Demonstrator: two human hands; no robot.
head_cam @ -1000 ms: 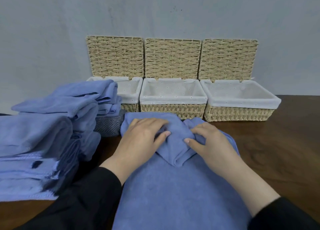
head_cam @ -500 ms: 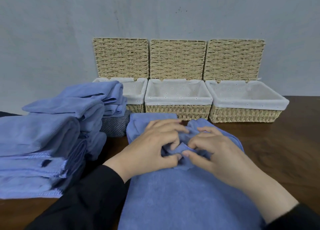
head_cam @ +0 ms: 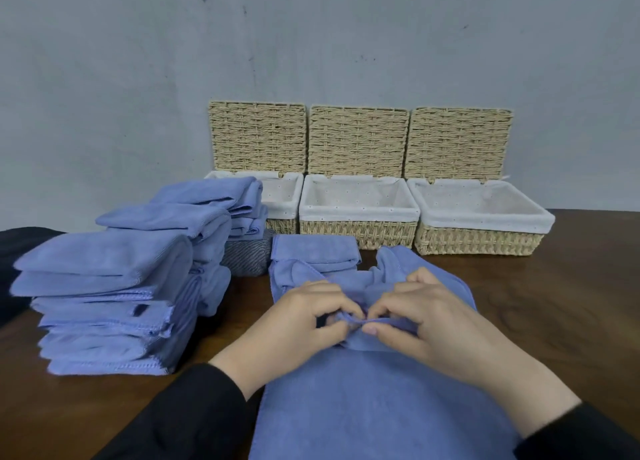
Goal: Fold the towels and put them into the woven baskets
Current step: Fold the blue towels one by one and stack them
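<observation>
The left hand (head_cam: pixel 304 315) and the right hand (head_cam: pixel 429 315) are meeting at the centre of the view, each with curled fingers and thumb pinching the same bunched, stitched edge of a soft blue towel (head_cam: pixel 374 407), whose plush nap is spreading flat toward 6 o'clock over the dark, grained wooden table (head_cam: pixel 554 303). Just beyond the knuckles, toward 12 o'clock, a folded blue towel (head_cam: pixel 313 251) is lying as a neat rectangle. At 9 o'clock a tall pile of folded towels (head_cam: pixel 114 286) is sitting in rounded layers with stitched hems showing. Along 12 to 2 o'clock three woven baskets are standing side by side against the grey wall, rectangular and of pale plaited fibre, their lids tilted up: the left basket (head_cam: pixel 280 199) partly hidden behind the pile, the middle basket (head_cam: pixel 358 229) and the right basket (head_cam: pixel 478 239), all lined with dotted white cloth. Black sleeves are covering both forearms.
</observation>
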